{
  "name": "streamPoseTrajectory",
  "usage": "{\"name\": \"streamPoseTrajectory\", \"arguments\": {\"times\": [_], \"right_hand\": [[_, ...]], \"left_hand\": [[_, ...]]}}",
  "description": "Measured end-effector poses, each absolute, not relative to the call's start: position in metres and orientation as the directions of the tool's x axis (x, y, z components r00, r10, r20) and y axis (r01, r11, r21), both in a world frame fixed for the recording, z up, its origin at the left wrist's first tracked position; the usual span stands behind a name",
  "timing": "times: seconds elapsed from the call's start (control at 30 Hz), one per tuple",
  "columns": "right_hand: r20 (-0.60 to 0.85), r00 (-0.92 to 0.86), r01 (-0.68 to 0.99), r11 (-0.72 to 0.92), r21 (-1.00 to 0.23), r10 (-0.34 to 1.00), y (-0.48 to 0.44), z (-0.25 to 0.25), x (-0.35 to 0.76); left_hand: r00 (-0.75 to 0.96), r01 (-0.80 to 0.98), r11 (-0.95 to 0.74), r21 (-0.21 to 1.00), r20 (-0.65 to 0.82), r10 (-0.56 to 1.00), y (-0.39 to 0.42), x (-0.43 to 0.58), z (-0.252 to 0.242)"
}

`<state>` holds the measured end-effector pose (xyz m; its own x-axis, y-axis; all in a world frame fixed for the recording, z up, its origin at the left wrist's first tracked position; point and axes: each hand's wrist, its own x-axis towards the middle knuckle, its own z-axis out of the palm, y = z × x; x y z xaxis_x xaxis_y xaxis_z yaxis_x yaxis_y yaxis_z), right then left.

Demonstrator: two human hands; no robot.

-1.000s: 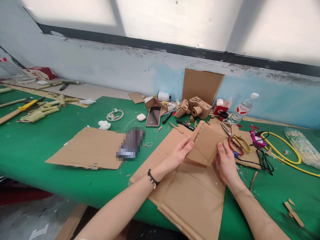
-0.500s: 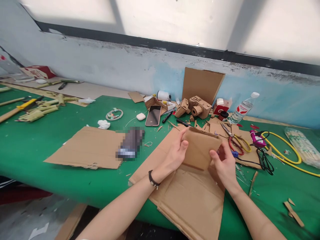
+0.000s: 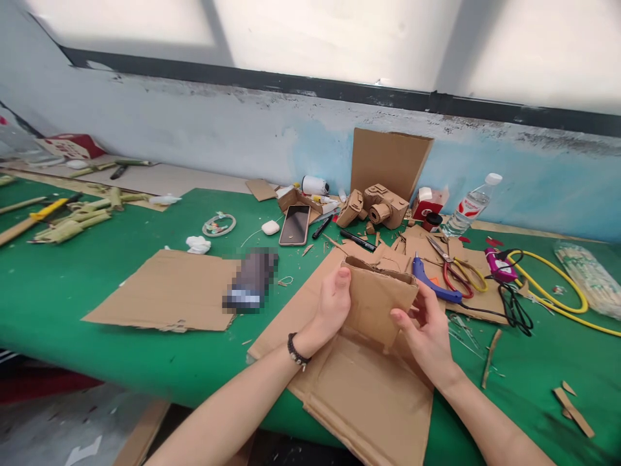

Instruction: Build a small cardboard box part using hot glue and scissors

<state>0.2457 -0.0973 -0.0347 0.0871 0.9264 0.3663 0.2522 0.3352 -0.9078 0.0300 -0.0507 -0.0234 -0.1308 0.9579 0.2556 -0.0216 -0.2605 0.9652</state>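
Note:
Between my two hands I hold a small cardboard box [image 3: 376, 304] with an open top, its hollow inside showing from above. My left hand [image 3: 332, 304] grips its left side, thumb at the upper corner. On the right side, my right hand [image 3: 427, 330] pinches the box, with the thumb on the front face and the other fingers partly hidden behind. Below it lies a large folded cardboard sheet [image 3: 373, 395] that reaches the table's near edge. A blue glue gun [image 3: 439, 289] rests just beyond my right hand, beside scissors [image 3: 451, 262].
Cardboard cameras [image 3: 385, 206] stand at the back near a water bottle [image 3: 473, 206]. A phone [image 3: 295, 225] and black marker [image 3: 358, 240] lie closer. To the left is a flat cardboard piece [image 3: 165, 291]. A yellow cable [image 3: 557, 298] and bagged sticks [image 3: 589, 278] lie right.
The box has tipped and shifted slightly left, so its open top now shows more. My left thumb has moved to the upper corner, and the glue gun is now less hidden.

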Motion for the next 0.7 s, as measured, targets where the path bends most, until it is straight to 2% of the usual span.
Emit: {"name": "streamPoseTrajectory", "arguments": {"times": [0.43,0.6,0.7], "right_hand": [[0.338,0.056,0.212,0.319,-0.924,0.940,-0.096,-0.041,0.242],[0.293,0.017,0.128,0.288,-0.949,0.956,-0.091,-0.035,0.243],[0.265,0.080,0.064,0.261,-0.963,0.961,-0.083,-0.028,0.246]], "left_hand": [[-0.174,0.043,-0.273,0.961,0.277,0.945,-0.048,0.028,-0.026],[-0.100,-0.027,-0.220,0.975,0.216,0.971,-0.051,0.028,-0.022],[0.030,-0.139,-0.194,0.971,0.200,0.979,-0.052,0.030,-0.019]]}}
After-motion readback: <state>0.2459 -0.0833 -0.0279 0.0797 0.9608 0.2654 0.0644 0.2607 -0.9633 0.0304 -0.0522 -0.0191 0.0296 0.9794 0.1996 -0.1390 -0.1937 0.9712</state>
